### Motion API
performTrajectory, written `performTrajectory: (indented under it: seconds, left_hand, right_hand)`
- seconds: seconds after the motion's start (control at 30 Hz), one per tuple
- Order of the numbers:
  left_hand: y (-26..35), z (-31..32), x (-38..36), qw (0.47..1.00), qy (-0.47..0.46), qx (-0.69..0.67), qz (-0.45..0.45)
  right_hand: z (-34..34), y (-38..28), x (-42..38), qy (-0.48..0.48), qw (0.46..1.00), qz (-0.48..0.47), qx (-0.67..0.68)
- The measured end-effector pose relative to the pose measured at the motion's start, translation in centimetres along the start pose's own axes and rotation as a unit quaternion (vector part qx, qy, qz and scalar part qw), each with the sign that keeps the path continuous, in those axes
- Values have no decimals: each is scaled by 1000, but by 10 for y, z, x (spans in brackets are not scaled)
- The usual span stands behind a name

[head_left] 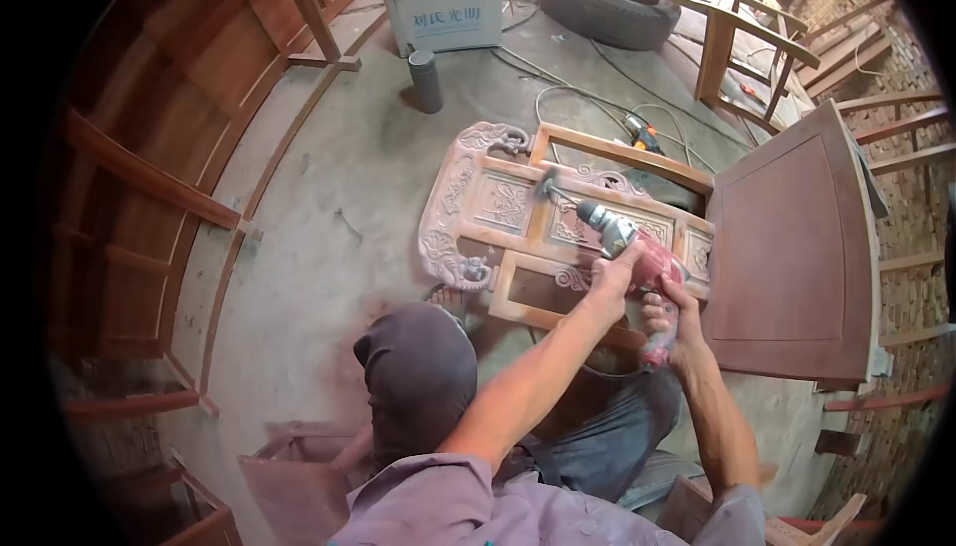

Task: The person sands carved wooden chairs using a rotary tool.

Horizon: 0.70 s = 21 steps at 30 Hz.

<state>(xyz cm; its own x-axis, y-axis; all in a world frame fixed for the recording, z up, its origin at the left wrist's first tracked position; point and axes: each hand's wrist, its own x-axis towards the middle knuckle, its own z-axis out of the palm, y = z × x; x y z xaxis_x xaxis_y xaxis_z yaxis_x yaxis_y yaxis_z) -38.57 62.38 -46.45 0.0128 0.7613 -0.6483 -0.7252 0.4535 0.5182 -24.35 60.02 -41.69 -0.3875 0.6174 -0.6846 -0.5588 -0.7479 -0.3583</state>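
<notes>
A red power drill (652, 262) is in both my hands, pointing up and to the left. My left hand (611, 275) closes around the front of its body, just behind the metal chuck. Around the rear handle, my right hand (673, 313) is wrapped. From the chuck a thin shaft carries a small dark sanding head (547, 184), blurred, over the carved panels of a wooden chair back (538, 217). The chair lies tipped over, with its carved top rail (450, 202) to the left and its broad flat seat (782, 247) standing up on the right.
A second drill (643, 135) and looping cords lie beyond the chair. Farther back are a grey cylinder (425, 82), a cardboard box (448, 16), a tyre (607, 6) and a wooden chair frame (722, 48). Wooden panelling (199, 38) lines the left; stacked wooden parts stand right.
</notes>
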Motion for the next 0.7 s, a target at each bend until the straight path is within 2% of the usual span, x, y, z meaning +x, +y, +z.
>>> performTrajectory:
  seconds: [0.07,0.2,0.3,0.43,0.53,0.63,0.67,0.7]
  left_hand:
    - [-7,-8,25,999,48,2,18]
    - [16,-23,5,1000,25,6,4]
    - [37,-21,-26,998,54,31,17]
    - [24,-38,7,998,53,18,23]
    - [20,-51,15,994,73,6,86]
    - [40,-59,8,995,65,-24,68]
    - [47,-62,10,992,112,2,55]
    - [54,-65,6,994,101,-4,44]
  right_hand:
    - [7,3,10,-23,1000,-1,-14]
    - [18,10,18,-28,999,7,-40]
    - [18,21,23,-33,999,29,-9]
    - [28,37,28,-26,1000,-12,-4]
    - [44,46,27,-30,999,-3,-11]
    - [58,58,42,-56,998,-9,-6]
    - [64,60,46,-61,998,1,5]
    - [68,63,50,-63,998,9,6]
